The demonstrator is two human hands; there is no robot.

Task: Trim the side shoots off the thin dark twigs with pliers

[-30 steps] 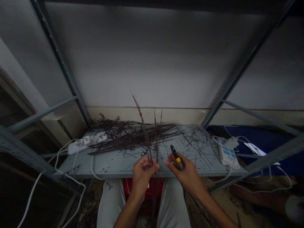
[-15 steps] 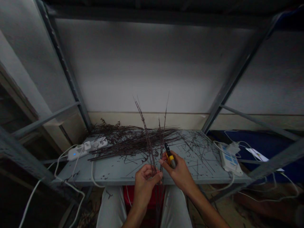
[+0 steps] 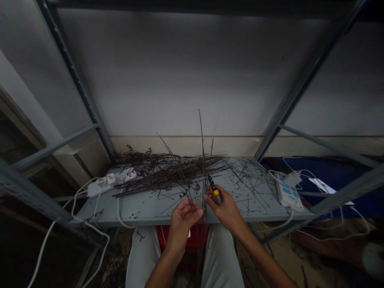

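My left hand [image 3: 182,220] is closed on several thin dark twigs [image 3: 201,136] just in front of the shelf's near edge. Their upper ends rise past the shelf toward the wall, and the lower ends hang between my knees. My right hand [image 3: 227,210], just to the right, is wrapped around a black-and-yellow hand tool [image 3: 216,195] that looks like small cutters. Its dark tip points up and away, close to the upright twigs. The thumb and finger of that hand are at the stems; whether they pinch one I cannot tell.
A heap of dark twigs [image 3: 168,174] covers the back and middle of the grey shelf [image 3: 147,210]. Loose bits [image 3: 249,184] lie scattered at right. White power strips [image 3: 100,187] with cables sit at both ends, between metal posts [image 3: 72,76].
The held twigs have shifted: the left bunch has dropped lower, and a tall stem now stands near the middle. The hands remain close together, and the tool is still in my right hand.
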